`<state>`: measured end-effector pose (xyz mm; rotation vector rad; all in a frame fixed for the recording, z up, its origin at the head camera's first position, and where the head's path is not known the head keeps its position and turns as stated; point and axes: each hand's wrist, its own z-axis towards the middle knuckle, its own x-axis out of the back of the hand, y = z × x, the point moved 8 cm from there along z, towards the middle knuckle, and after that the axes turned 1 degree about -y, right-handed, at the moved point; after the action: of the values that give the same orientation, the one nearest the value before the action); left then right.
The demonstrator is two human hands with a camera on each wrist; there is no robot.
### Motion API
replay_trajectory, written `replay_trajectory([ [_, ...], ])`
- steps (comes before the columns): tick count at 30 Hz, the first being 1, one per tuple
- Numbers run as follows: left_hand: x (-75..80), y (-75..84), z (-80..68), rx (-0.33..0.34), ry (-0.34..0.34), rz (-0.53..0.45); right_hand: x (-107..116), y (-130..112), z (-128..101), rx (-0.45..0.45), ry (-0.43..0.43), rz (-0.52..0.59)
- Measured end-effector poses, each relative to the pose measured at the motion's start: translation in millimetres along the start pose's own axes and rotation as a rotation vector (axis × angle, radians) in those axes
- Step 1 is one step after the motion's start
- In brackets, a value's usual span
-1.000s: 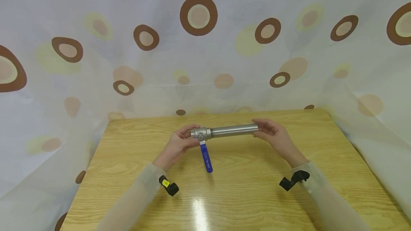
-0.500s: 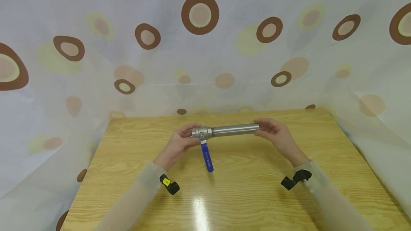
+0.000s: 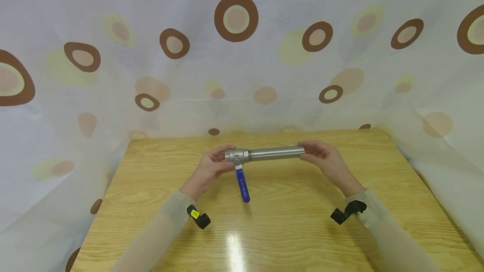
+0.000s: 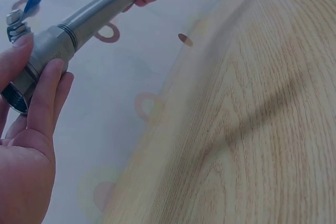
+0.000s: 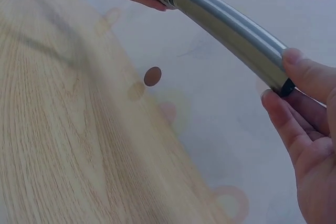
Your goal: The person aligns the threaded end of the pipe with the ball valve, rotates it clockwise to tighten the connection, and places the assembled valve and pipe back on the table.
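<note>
A metal ball valve (image 3: 237, 155) with a blue lever handle (image 3: 243, 186) is joined to a straight steel pipe (image 3: 276, 153). My left hand (image 3: 209, 170) grips the valve body at its outer end, thumb on the near side. In the left wrist view the valve's open threaded mouth (image 4: 17, 98) shows beside the fingers, and some pipe thread shows at the joint. The pipe's far end is pinched between thumb and fingers of my right hand (image 3: 328, 163). Both hands hold the assembly nearly level above the table, its lever pointing toward me.
The wooden table (image 3: 280, 230) carries a soft shadow of the held parts. Behind it and at both sides hangs a white curtain (image 3: 264, 58) with brown and yellow ovals. A black wrist mount (image 3: 198, 216) sits on the left sleeve, another black mount (image 3: 348, 212) on the right.
Both hands keep their hold on the valve and pipe, almost still. Only a slight shift of the whole view shows.
</note>
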<state>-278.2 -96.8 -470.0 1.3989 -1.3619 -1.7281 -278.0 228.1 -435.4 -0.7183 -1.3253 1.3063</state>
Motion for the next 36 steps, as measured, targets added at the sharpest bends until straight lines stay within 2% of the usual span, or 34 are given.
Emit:
replay_trajectory([
  [3,-0.2,0.2,0.1,-0.002,-0.001,-0.007,1.0,0.7,-0.2,-0.004,0.013,-0.001],
  [9,-0.4,-0.3,0.6,-0.004,-0.002,-0.005,-1.2,0.2,-0.6,0.019,-0.015,0.022],
  [16,-1.0,-0.7,1.1,-0.009,-0.011,0.003,1.7,2.7,-2.0,-0.008,0.012,-0.05],
  [23,-2.3,-0.2,1.5,-0.012,-0.02,0.001,-0.8,-0.9,-2.0,0.005,-0.014,0.0],
  [30,-2.5,-0.6,2.0,-0.006,-0.012,-0.005,1.5,-0.2,-2.2,-0.005,0.006,-0.053],
  [36,-3.0,-0.3,1.6,-0.005,-0.007,-0.003,-0.7,0.4,-2.8,-0.001,-0.025,-0.015],
])
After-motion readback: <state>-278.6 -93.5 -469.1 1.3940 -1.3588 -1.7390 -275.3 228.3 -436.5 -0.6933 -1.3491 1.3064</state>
